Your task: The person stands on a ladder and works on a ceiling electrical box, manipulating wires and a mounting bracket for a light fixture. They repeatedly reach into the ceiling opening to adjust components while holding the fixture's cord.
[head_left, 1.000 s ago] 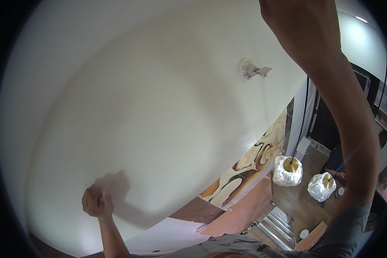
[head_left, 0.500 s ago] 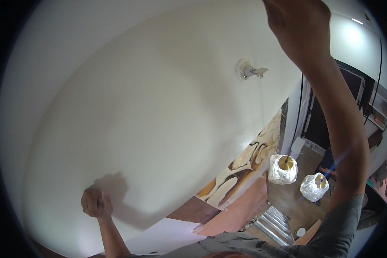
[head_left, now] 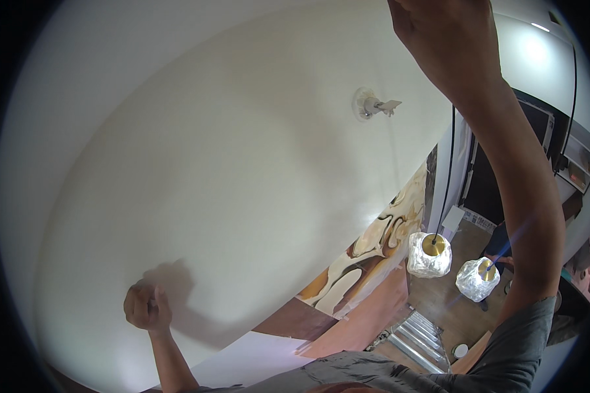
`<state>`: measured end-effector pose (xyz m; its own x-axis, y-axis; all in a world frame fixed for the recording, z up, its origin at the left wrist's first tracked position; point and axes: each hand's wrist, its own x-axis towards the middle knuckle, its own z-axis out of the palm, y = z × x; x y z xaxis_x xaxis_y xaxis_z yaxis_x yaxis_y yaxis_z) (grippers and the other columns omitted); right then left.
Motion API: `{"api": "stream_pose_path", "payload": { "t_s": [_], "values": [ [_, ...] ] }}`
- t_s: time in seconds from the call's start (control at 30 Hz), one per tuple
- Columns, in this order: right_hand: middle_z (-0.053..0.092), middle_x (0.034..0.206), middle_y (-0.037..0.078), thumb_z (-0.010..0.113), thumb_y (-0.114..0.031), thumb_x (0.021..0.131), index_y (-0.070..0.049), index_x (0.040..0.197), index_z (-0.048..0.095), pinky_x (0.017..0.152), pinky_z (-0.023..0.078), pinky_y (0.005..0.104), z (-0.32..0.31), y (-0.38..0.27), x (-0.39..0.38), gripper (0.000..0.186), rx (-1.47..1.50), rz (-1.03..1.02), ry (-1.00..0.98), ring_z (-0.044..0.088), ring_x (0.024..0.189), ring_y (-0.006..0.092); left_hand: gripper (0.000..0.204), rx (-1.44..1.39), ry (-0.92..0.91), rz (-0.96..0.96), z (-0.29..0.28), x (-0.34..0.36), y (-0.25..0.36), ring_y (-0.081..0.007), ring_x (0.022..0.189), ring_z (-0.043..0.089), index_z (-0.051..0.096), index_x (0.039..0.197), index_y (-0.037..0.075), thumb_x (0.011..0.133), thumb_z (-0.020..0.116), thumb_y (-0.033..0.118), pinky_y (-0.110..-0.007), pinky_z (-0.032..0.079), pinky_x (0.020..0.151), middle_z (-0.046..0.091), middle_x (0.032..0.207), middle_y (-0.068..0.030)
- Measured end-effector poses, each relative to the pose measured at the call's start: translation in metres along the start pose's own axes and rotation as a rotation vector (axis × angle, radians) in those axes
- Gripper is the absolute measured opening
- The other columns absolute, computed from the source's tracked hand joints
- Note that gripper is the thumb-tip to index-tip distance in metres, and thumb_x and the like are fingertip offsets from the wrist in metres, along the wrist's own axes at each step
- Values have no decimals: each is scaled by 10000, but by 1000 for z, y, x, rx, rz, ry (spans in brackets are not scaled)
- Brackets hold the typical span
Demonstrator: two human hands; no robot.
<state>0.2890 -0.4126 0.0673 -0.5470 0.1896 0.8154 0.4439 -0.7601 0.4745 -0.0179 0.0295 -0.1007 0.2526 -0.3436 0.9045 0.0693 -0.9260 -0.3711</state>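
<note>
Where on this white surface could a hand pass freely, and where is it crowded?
The white surface lies bare between the left hand, closed against it low down, and the small white fitting higher up. Another bare strip runs from the fitting to the raised right hand. It is crowded lower right, around the two glass pendant lamps and the patterned panel.

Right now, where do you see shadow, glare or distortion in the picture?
Head view: the left hand throws a soft shadow on the white surface; glare at the upper right; the fisheye bends the edges; the right hand is cut off at the top.
</note>
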Motion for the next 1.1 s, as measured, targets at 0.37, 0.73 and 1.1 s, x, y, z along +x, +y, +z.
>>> {"api": "stream_pose_path", "payload": {
  "t_s": [0.37,0.73,1.1],
  "values": [
    [706,850,69,682,-21,876,-34,1041,769,590,599,311,2,-10,0,186,-133,-23,-33,678,720,187,229,-15,0,-10,2,0,1,-145,530,452,599,768,48,946,720,124,-283,308,477,590,664,-39],
    [698,905,58,660,-43,894,-44,1132,743,620,592,326,-7,-9,0,252,-191,-41,-262,681,754,184,225,-27,-4,-12,3,-1,2,-135,516,420,612,769,47,952,716,129,-285,277,470,564,644,-30],
    [708,840,52,678,-16,880,-80,1075,768,585,607,310,-13,12,2,224,-116,-129,-101,698,749,186,226,-3,24,-9,10,-2,-2,-127,515,435,631,771,46,955,724,139,-281,297,467,591,669,-33]
  ]
}}
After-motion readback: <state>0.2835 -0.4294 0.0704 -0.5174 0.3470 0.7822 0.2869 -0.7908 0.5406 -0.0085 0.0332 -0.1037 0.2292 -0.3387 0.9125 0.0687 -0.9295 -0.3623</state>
